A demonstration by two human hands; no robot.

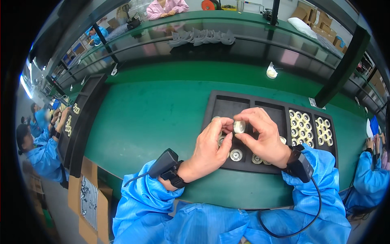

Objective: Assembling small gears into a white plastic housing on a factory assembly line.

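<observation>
A cream toothed gear (239, 127) is held up over a black compartmented tray (211, 106). My right hand (262, 136) pinches it between thumb and forefinger. From the other side, my left hand (211, 140) is closed, with its fingertips against the gear's left edge. Below my hands, a loose gear (236, 154) lies face up in the tray, and another gear (256, 158) sits partly under my right hand. More gears are partly hidden behind my left fingers. Dark devices are strapped to both my wrists.
At the tray's right, two compartments hold several gears (301, 126) in rows. A white round part (271, 71) stands on the green bench (134, 118) farther back. Grey curved parts (201, 38) rest on the rear shelf. A black post (343, 67) rises at right. Co-workers sit on both sides.
</observation>
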